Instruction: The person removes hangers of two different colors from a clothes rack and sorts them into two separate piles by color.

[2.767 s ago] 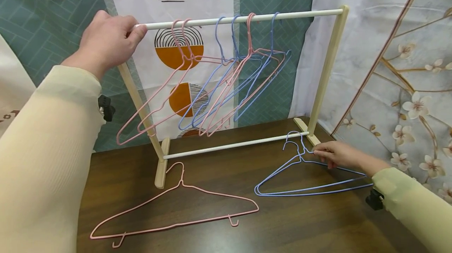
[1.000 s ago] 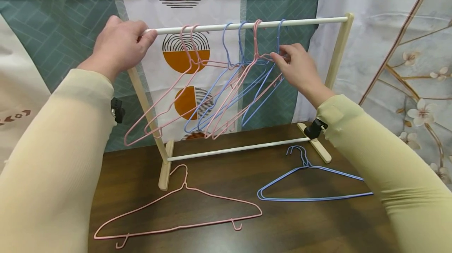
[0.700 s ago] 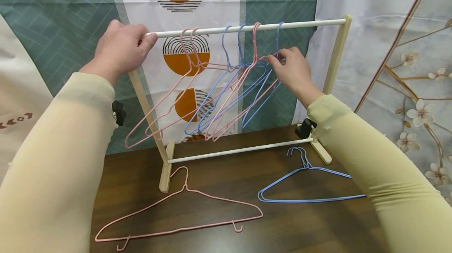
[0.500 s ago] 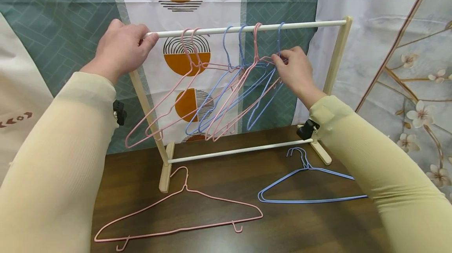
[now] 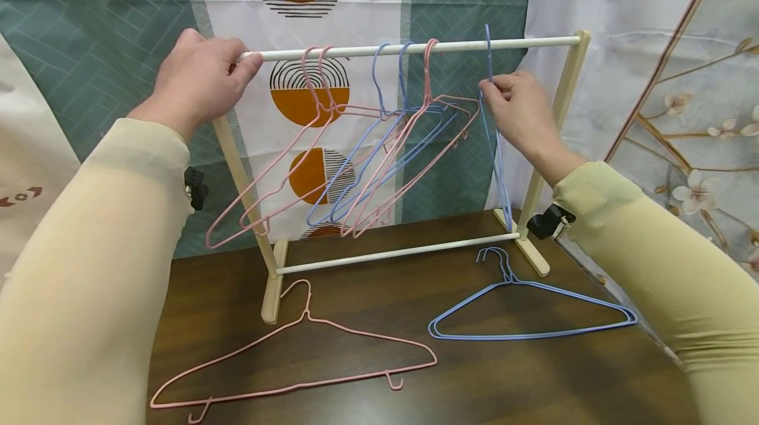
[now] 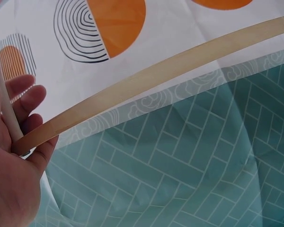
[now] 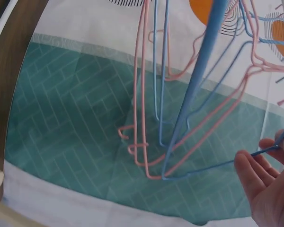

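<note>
My left hand grips the left end of the rack's white top rail; in the left wrist view its fingers curl round the corner where rail and wooden post meet. My right hand pinches a blue clothes hanger just below its hook. This hanger is turned nearly edge-on, and its hook rises a little above the rail. To its left, pink hangers and blue hangers hang from the rail. In the right wrist view, thumb and fingers pinch the blue wire.
On the brown table lie a pink hanger with two small hooks at front left and two stacked blue hangers at right. The rack's lower bar joins two wooden feet. Patterned cloth hangs behind.
My right hand has gone from the blue hangers on the table up to the rightmost hanging blue one, then shifted it right, raised it slightly and turned it edge-on. My left hand stays on the rail.
</note>
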Available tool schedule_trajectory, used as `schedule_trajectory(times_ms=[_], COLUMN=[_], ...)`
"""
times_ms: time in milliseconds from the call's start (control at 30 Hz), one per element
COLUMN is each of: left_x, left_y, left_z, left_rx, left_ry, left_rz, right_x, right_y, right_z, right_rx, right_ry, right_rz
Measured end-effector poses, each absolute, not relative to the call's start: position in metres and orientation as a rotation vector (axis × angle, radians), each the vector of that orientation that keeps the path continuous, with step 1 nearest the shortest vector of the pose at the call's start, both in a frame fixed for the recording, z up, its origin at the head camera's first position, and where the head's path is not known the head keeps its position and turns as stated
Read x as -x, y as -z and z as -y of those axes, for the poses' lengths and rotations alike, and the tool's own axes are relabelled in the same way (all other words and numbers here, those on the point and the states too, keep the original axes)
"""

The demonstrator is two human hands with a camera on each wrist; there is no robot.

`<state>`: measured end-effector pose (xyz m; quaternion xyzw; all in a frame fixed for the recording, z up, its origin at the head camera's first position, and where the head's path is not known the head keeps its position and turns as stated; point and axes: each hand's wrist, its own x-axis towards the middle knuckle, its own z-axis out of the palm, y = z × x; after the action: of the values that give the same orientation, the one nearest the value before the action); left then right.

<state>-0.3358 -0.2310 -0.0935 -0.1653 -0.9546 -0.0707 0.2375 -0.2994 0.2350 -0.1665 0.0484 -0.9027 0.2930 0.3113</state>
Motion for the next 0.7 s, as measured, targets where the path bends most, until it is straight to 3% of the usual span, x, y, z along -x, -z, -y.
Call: schedule_trajectory(times_ms=[700], left_x=[0.335], left_y=[0.095], left_z=[0.231], left_rx=[0.454], left_ry=[0.193], left_rz=[2.602], right_x=[0.272], right_y=[0.137], right_z=[-0.272], right_rx=[-0.054], right_ry=[-0.974], right_rz=[2.404])
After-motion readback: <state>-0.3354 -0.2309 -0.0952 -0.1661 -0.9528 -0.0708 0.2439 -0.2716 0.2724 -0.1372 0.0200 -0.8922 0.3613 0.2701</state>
